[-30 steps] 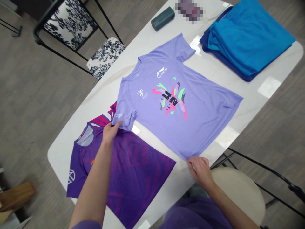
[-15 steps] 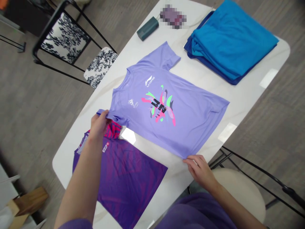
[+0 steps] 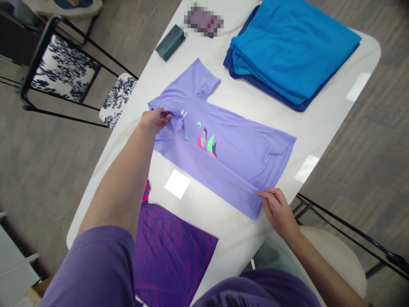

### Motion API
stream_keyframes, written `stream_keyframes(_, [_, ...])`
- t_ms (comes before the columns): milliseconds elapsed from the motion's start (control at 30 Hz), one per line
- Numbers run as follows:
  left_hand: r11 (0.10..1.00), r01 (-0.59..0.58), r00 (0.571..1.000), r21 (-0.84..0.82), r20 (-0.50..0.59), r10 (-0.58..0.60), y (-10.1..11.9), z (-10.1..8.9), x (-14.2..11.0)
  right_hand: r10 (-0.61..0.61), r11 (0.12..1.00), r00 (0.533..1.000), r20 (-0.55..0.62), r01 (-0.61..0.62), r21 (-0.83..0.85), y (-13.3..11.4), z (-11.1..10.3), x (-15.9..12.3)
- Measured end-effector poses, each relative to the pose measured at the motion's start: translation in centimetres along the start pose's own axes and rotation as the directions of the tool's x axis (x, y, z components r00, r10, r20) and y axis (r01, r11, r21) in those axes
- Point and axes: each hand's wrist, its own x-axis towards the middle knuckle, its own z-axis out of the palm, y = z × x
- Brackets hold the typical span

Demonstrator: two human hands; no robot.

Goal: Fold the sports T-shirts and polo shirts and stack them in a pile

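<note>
Where the near edge of the worktop [image 3: 322, 115] runs past the person, the right hand [image 3: 281, 213] pinches the lilac shirt [image 3: 236, 136] at the hem, thumb and forefinger closed on the turned-over side, other fingers loosely curled. Dark purple shirt [image 3: 169, 256] flat toward the left end, partly behind the left forearm. Lilac shirt spans the middle, hem toward the near edge, collar end by the far edge; its near side lies folded across part of the print. Left hand [image 3: 153, 121], up by the far edge, mostly closed, gathers cloth at sleeve and shoulder.

Handling, as judged: light, limp, perhaps a bit slick; no stiffness, creases readily, not fragile. Best holds are shoulder and hem corner, kept lightly taut; a single mid-side grip would let it sag.

Blue folded cloth [image 3: 297, 51] near the right corner. Farther off, dark green block [image 3: 171, 41] beside the far edge; patterned chair [image 3: 67, 68] beyond.
</note>
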Motion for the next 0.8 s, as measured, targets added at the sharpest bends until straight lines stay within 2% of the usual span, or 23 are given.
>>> stream_keyframes(67, [0.999, 0.019, 1.000, 0.049, 0.005, -0.019, -0.5, 1.7, 0.3, 0.039, 0.994, 0.998, -0.044, -0.043, -0.105, 0.3, 0.4, 0.4])
stream_keyframes(100, [0.998, -0.020, 1.000, 0.065, 0.022, 0.018, -0.8, 2.2, -0.1, 0.046, 0.985, 0.997, -0.063, -0.056, -0.165, 0.3, 0.6, 0.4])
stream_keyframes(167, [0.970, -0.223, 0.975, 0.100, 0.044, 0.219, -2.0, 2.6, -1.9, 0.032, 0.969, 0.998, -0.058, -0.046, -0.244, -0.3, 1.2, 0.2])
stream_keyframes(200, [0.927, -0.348, 0.937, 0.141, 0.037, 0.347, -2.9, 2.5, -3.5, 0.013, 0.967, 0.999, -0.029, -0.020, -0.254, -0.7, 1.5, 0.0])
stream_keyframes(267, [0.786, -0.551, 0.823, 0.279, 0.027, 0.567, -5.5, 1.7, -7.8, -0.038, 0.971, 0.999, 0.039, 0.046, -0.236, -1.8, 2.2, -0.5])
stream_keyframes(300, [0.712, -0.603, 0.772, 0.361, 0.037, 0.635, -7.2, 1.0, -10.3, -0.063, 0.973, 0.996, 0.061, 0.075, -0.219, -2.4, 2.6, -0.7])
stream_keyframes(333, [0.651, -0.626, 0.739, 0.430, 0.061, 0.670, -9.2, 0.3, -12.8, -0.084, 0.975, 0.993, 0.077, 0.098, -0.198, -3.0, 2.9, -0.7])
stream_keyframes(400, [0.563, -0.627, 0.715, 0.539, 0.109, 0.691, -13.5, -1.4, -17.4, -0.113, 0.983, 0.989, 0.095, 0.125, -0.134, -4.2, 3.3, 0.0])
stream_keyframes(467, [0.516, -0.567, 0.727, 0.642, 0.096, 0.679, -17.4, -2.9, -20.5, -0.140, 0.988, 0.983, 0.119, 0.147, -0.056, -5.5, 3.3, 2.2])
stream_keyframes(533, [0.517, -0.484, 0.750, 0.706, 0.031, 0.660, -20.3, -4.1, -21.9, -0.170, 0.985, 0.973, 0.156, 0.172, 0.006, -7.1, 3.3, 6.5])
stream_keyframes(600, [0.550, -0.409, 0.774, 0.728, -0.043, 0.632, -21.6, -4.7, -22.0, -0.204, 0.979, 0.962, 0.181, 0.199, 0.045, -9.2, 3.6, 12.8])
stream_keyframes(700, [0.591, -0.354, 0.802, 0.725, -0.089, 0.590, -21.5, -5.2, -21.3, -0.239, 0.970, 0.957, 0.162, 0.230, 0.074, -13.1, 5.9, 24.8])
stream_keyframes(800, [0.603, -0.343, 0.817, 0.720, -0.089, 0.570, -20.7, -5.6, -21.0, -0.245, 0.969, 0.947, 0.209, 0.248, 0.011, -17.1, 10.3, 37.2])
